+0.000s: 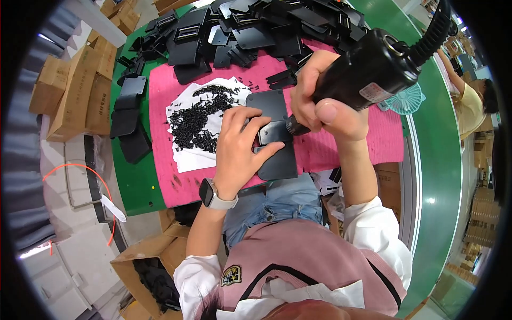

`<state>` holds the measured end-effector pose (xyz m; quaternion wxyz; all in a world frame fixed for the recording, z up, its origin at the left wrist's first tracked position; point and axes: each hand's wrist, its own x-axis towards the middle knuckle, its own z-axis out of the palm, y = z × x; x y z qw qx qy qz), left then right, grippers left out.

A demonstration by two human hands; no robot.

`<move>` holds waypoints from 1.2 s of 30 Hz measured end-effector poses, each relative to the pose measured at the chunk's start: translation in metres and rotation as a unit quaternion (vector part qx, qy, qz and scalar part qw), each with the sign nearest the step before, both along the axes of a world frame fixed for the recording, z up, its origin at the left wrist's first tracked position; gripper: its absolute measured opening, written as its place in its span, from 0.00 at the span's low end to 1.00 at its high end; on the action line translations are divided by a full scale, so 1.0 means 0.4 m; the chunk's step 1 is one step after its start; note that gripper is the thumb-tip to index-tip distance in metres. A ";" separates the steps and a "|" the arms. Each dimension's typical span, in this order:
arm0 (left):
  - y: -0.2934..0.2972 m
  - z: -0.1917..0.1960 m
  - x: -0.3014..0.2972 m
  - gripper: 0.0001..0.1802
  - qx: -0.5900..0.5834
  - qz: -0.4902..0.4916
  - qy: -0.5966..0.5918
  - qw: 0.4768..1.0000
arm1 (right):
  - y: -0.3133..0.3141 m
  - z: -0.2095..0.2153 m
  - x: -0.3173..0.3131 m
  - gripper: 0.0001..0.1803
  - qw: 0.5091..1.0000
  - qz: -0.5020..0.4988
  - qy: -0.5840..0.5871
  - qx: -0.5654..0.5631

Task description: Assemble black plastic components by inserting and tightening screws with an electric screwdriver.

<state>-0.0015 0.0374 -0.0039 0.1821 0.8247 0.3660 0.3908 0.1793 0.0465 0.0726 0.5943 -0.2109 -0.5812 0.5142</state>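
Left fingers [250,140] spread, pressing black plate [274,160] | right fingers [314,106] wrapped around electric screwdriver [368,72], tip probably touching plate

I am on a factory assembly line. My surface [133,186] is a green conveyor belt with a pink mat [373,144] laid over it. A heap of identical black plastic parts [256,26] lies at the far end, and a pile of small black screws [200,120] sits on white paper. Brown cardboard cartons [74,85] are stacked beside the belt, and another worker [474,101] sits further along.
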 end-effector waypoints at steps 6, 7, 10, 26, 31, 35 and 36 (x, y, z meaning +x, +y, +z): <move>0.005 -0.002 -0.001 0.24 0.000 0.001 0.003 1.000 | 0.013 -0.002 0.006 0.18 1.000 0.022 0.001 -0.009; 0.006 0.000 -0.001 0.24 0.004 0.001 0.005 1.000 | 0.013 -0.001 0.006 0.18 1.000 0.024 0.001 -0.008; 0.007 -0.001 -0.001 0.24 -0.005 0.001 -0.005 1.000 | 0.007 0.003 0.016 0.16 1.000 0.008 -0.008 -0.027; -0.063 0.076 -0.133 0.25 0.176 0.126 -0.095 0.972 | -0.057 0.040 0.112 0.17 0.972 -0.200 -0.063 -0.106; -0.228 0.071 -0.502 0.17 0.151 0.523 -0.005 0.839 | 0.016 -0.104 0.164 0.27 0.819 -0.411 -0.401 -0.020; -0.614 -0.084 -1.017 0.24 0.010 0.814 0.005 0.581 | 0.026 -0.101 0.131 0.33 0.559 -0.544 -0.624 0.039; -0.734 -0.090 -1.087 0.42 -0.096 0.833 0.040 0.543 | 0.032 -0.098 0.126 0.33 0.561 -0.544 -0.622 0.037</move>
